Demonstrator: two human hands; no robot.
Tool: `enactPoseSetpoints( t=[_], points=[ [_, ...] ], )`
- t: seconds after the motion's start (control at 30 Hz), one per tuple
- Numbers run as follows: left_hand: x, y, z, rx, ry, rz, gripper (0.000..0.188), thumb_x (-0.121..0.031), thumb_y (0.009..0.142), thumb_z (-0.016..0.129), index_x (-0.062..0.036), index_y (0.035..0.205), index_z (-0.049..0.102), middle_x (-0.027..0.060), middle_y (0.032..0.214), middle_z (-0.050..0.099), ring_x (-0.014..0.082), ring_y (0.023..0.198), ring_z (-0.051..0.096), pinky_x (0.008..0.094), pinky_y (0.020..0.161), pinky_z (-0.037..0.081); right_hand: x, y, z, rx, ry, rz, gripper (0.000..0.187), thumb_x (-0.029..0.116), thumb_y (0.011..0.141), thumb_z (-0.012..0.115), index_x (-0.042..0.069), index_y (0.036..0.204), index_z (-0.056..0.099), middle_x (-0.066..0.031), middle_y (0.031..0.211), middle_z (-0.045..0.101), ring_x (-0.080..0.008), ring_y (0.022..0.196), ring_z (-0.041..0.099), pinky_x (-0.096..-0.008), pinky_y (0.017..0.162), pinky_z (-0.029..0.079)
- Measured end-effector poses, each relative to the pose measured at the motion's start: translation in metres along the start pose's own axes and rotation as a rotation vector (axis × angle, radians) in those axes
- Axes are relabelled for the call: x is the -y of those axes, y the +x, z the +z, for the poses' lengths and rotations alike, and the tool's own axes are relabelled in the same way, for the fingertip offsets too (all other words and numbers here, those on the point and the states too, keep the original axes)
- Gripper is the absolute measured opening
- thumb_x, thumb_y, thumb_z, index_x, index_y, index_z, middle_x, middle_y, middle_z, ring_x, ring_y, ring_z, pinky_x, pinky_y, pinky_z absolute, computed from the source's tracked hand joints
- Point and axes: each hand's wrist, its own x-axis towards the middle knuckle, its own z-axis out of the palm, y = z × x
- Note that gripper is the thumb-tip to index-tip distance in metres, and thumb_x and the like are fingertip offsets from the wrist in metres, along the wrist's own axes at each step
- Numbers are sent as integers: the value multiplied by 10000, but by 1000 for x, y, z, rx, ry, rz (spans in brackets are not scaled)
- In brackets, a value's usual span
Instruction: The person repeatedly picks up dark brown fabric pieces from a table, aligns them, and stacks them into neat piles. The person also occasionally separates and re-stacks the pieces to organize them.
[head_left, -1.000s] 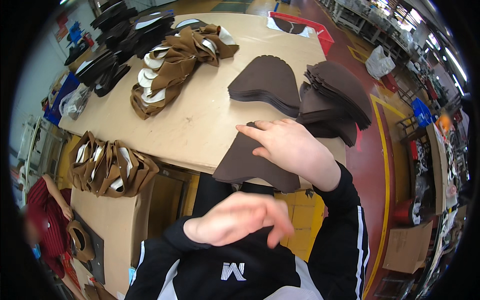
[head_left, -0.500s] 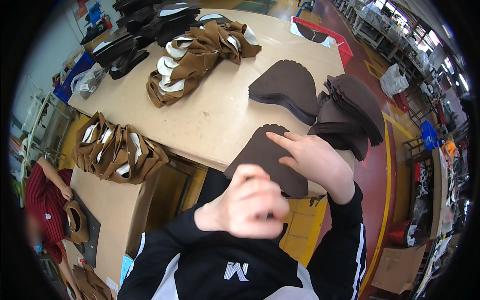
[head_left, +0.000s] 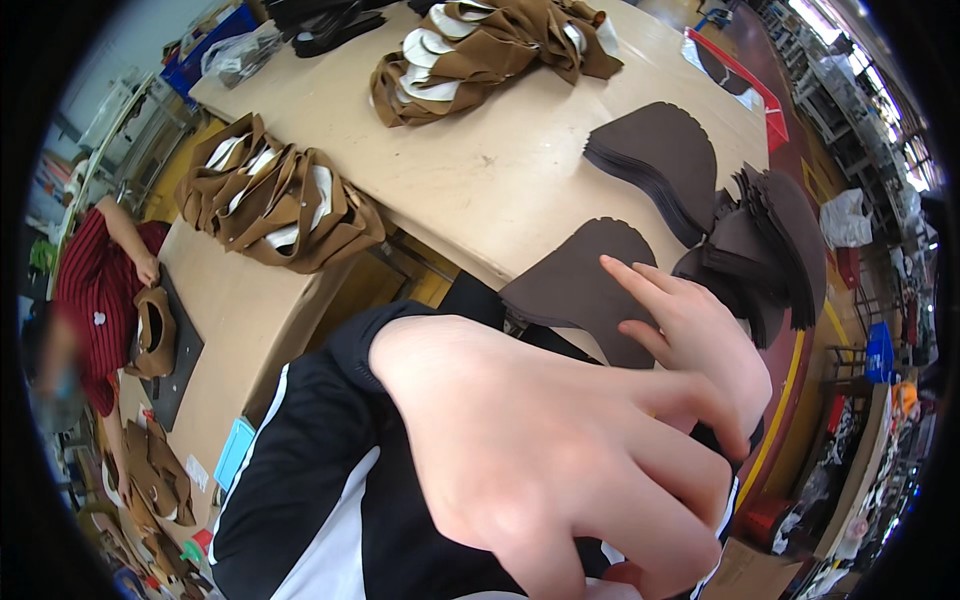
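Note:
My right hand (head_left: 695,335) lies with outstretched fingers at the edge of a dark brown curved shoe-upper piece (head_left: 580,265) on the near table edge. Its fingertips touch or hover just over the piece; which, I cannot tell. Raised close to the camera, my left hand (head_left: 560,450) has bent fingers spread apart and nothing visible in them. It hides part of my right wrist. Just beyond the single piece rests a neat stack of dark brown pieces (head_left: 660,150). Right of that, more dark brown pieces (head_left: 765,250) lie fanned in an untidy pile.
Brown uppers with white linings form a heap (head_left: 480,60) on the far table (head_left: 470,180) and another heap (head_left: 285,200) on the left table. A red crate (head_left: 770,105) stands at the far right corner. A co-worker in a striped red top (head_left: 100,270) handles a brown upper (head_left: 152,335).
My left hand has come up much closer to the camera, its fingers spreading from a loose curl. My right hand stays by the brown piece. The view has shifted, moving the tables within it.

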Motion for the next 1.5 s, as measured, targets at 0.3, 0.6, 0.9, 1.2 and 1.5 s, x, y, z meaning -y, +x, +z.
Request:
enactPoseSetpoints(
  t=[0.3, 0.6, 0.9, 1.2, 1.5],
  points=[
    [29, -3, -5, -32, -169, 282, 184, -118, 935, 634, -60, 762, 621, 104, 935, 665, 260, 679, 603, 449, 679, 468, 15, 20, -22, -120, -40, -217, 570, 142, 924, 668, 125, 1470, 503, -161, 1181, 653, -349, 1026, 624, -431, 925, 506],
    [11, -22, -9, 82, -341, -104, 111, 53, 853, 593, 15, 776, 663, 156, 857, 668, 275, 710, 609, 362, 631, 448, 73, 50, -58, -577, -462, -477, 551, 97, 824, 706, 92, 1366, 612, -137, 1167, 690, -342, 1058, 624, -423, 1018, 501],
    [11, -42, 1, 62, -441, -278, 163, -62, 898, 552, -17, 808, 681, 159, 898, 665, 277, 696, 604, 371, 614, 455, 118, 22, -12, -405, -478, -588, 543, 148, 805, 679, 22, 1329, 608, -177, 1154, 684, -350, 1084, 627, -473, 1048, 483],
    [13, -52, 1, 16, -487, -280, 249, -177, 943, 511, -50, 840, 699, 162, 939, 663, 278, 682, 598, 380, 597, 463, 125, 5, -2, -322, -429, -579, 564, 199, 786, 653, -48, 1291, 604, -217, 1141, 678, -359, 1110, 631, -523, 1078, 464],
    [18, -61, 14, 54, -655, -228, 344, -292, 988, 470, -82, 872, 716, 165, 980, 660, 280, 667, 592, 389, 580, 471, 104, 26, -32, -529, -382, -507, 349, 219, 679, 653, 24, 964, 705, -58, 762, 613, -216, 751, 627, -322, 712, 494]
  ],
)
